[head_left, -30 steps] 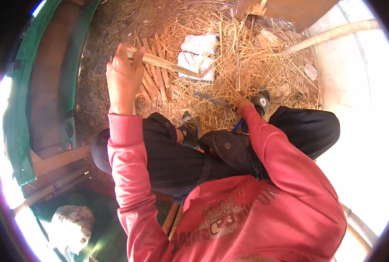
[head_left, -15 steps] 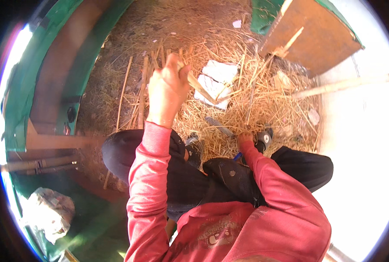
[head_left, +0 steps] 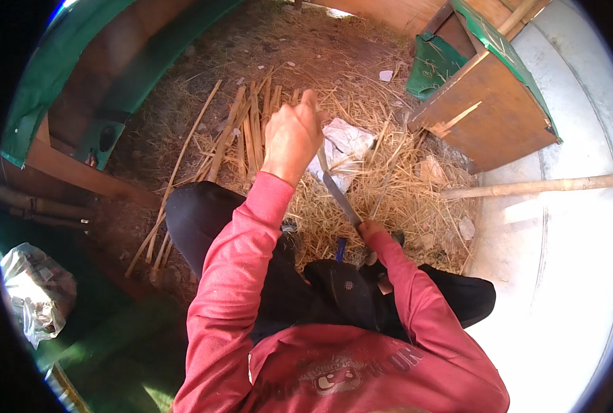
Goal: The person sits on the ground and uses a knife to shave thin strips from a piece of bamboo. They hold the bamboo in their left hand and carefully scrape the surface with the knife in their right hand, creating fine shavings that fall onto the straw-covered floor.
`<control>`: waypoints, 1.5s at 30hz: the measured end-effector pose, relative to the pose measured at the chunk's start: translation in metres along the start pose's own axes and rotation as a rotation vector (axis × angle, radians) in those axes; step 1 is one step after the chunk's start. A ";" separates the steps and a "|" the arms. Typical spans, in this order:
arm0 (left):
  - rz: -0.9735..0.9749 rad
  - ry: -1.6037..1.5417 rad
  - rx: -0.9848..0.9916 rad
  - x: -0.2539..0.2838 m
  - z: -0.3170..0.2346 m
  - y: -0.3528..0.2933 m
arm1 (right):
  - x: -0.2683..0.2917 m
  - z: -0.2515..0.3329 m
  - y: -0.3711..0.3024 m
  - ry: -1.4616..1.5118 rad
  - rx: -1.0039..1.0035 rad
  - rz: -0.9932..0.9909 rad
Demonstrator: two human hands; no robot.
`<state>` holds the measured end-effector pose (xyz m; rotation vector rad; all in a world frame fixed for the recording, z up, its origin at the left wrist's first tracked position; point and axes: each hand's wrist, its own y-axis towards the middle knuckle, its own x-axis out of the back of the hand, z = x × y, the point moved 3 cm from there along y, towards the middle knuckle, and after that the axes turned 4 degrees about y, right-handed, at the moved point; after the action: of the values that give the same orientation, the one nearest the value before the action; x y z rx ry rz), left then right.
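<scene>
My left hand (head_left: 293, 138) is raised over the straw, fingers closed round a bamboo strip (head_left: 321, 160); most of the strip is hidden by the hand. My right hand (head_left: 370, 230) is lower, in front of my lap, and grips a long-bladed knife (head_left: 342, 198). Its grey blade points up and to the left, the tip meeting or overlapping the strip's lower end. Behind them a crumpled white sack (head_left: 351, 140) lies on the straw. Several split bamboo strips (head_left: 253, 131) are spread on the ground left of my left hand.
Loose straw (head_left: 403, 199) covers the ground. A brown wooden panel (head_left: 492, 113) leans at the upper right, above a bamboo pole (head_left: 541, 187). Green sheeting (head_left: 38, 103) lines the left side, with a clear plastic bag (head_left: 38, 292) below. Something blue (head_left: 340, 249) lies by my lap.
The knife has swung up from the straw to the strip in my left hand. My right hand has shifted slightly left, and the strip now points more steeply down. The view has also shifted.
</scene>
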<state>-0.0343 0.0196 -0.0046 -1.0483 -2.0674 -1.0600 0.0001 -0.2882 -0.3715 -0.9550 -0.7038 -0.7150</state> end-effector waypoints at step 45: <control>-0.087 0.041 -0.066 -0.023 -0.009 0.002 | 0.165 0.185 -0.062 0.724 0.607 -0.971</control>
<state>-0.0195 0.0036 -0.0167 -0.9677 -2.0739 -1.1908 0.0064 -0.1846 -0.1384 0.2897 -0.6391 -1.4769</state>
